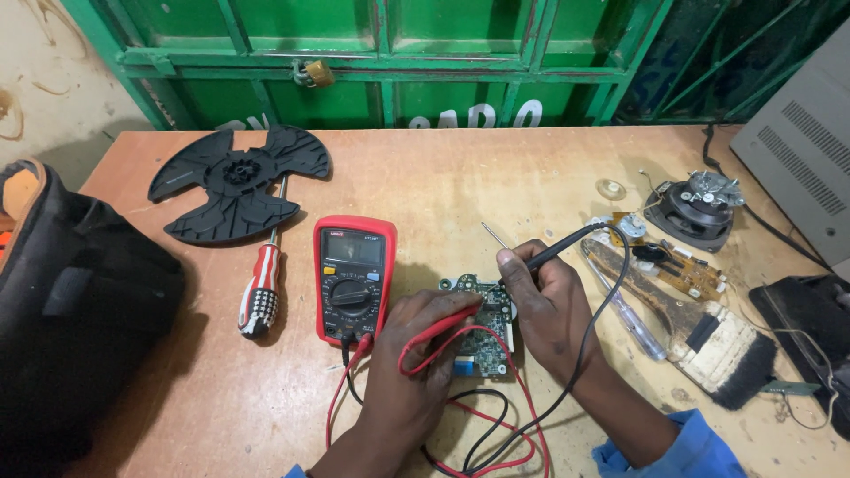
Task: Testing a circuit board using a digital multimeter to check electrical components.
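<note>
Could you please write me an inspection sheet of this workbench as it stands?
Surface: wooden table, worn and stained.
Job's things: green circuit board under both hands; red multimeter beside it.
Clutter: black fan blade, striped screwdriver, paintbrush, speaker, black bag.
Grips: left hand holds red probe; right hand holds black probe.
Cables: red and black leads looped at the table edge.
Surroundings: green metal door, padlocked.

The single head-worn view looks steeply down and forward over the wooden table (496,168), close enough that both forearms enter from the near edge. It faces a green metal door (381,53) at the far side, with a black bag (71,310) cropped at left and grey equipment (801,150) at right.
</note>
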